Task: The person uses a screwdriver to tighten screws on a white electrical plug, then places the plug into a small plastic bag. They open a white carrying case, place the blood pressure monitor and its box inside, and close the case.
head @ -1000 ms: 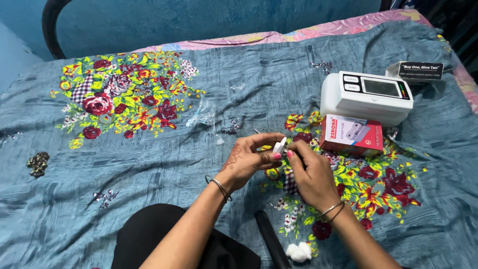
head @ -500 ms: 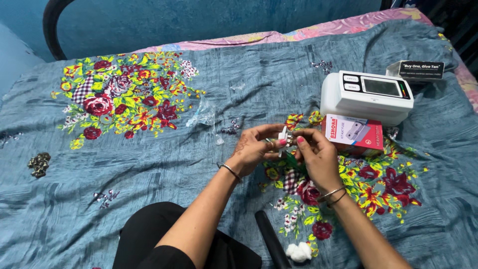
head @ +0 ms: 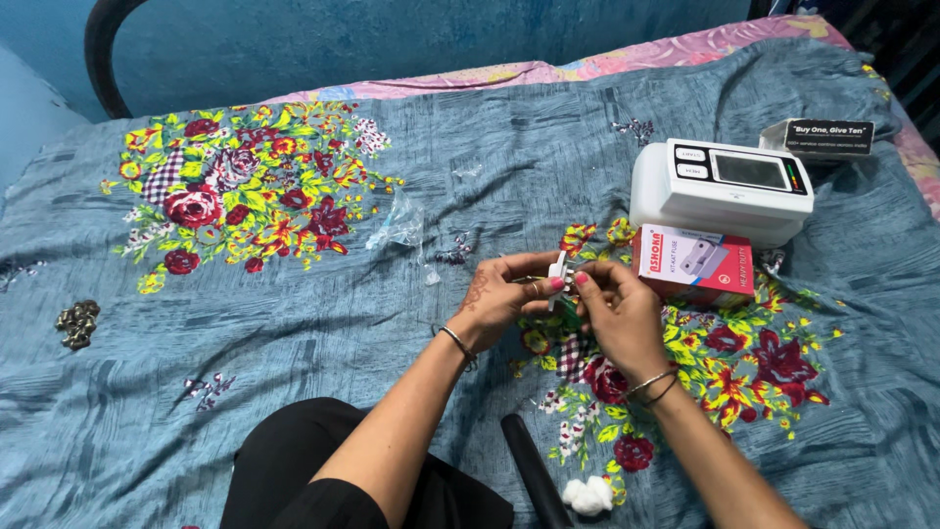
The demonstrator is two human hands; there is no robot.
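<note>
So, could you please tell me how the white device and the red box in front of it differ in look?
The white device is larger and rounded, with a dark screen on top; the red box is smaller, flatter and sharp-edged. The white device is plain plastic, while the red box is printed card with a white panel showing a picture. Both lie on the floral bedspread, touching, beyond the person's hands.

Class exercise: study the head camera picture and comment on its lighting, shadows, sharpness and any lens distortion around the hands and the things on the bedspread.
Head view: even, soft light; the white monitor shows no harsh glare; only faint shadows lie under the left hand and right hand; the small white piece between them is too small to resolve; the bedspread stays sharp; the edges bow slightly, wide-angle style.
</note>
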